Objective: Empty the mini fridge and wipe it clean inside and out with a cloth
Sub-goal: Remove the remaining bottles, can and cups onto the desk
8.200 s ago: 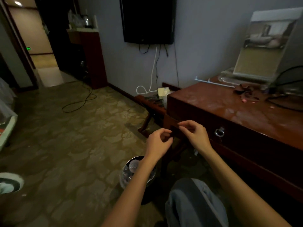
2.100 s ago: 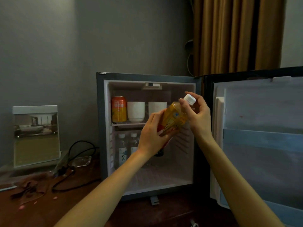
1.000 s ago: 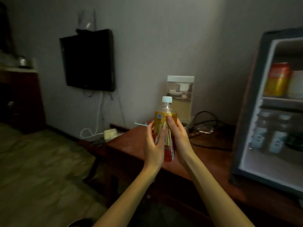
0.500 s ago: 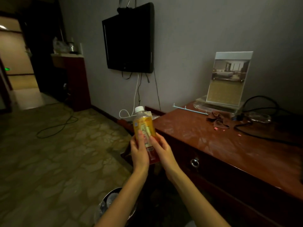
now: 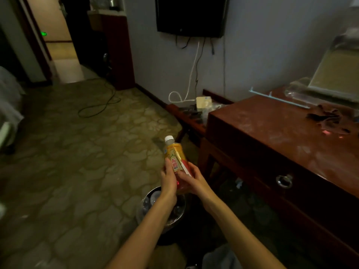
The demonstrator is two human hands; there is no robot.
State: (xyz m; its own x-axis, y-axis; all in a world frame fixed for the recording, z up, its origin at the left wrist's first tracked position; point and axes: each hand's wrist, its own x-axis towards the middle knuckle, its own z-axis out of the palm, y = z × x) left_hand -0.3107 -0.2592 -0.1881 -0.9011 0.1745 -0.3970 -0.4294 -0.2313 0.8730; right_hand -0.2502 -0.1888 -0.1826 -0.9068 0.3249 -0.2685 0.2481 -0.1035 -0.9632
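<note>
A yellow drink bottle (image 5: 174,156) with a white cap and a red-and-yellow label stands upright between both hands, above the floor left of the desk. My left hand (image 5: 168,180) grips its lower left side. My right hand (image 5: 194,181) wraps its lower right side and base. A dark brownish cloth (image 5: 328,118) lies crumpled on the wooden desk (image 5: 272,133) at the far right. The mini fridge is out of view.
A round bin (image 5: 149,199) with a shiny liner sits on the patterned floor directly below the bottle. A wall TV (image 5: 191,15), hanging cables, a low bench (image 5: 186,117) with a white box, and a framed card (image 5: 338,74) on the desk are in view.
The view has tilted down and leftward away from the desk. Both hands have lowered the bottle, which now hangs above the bin. The grip on it is unchanged.
</note>
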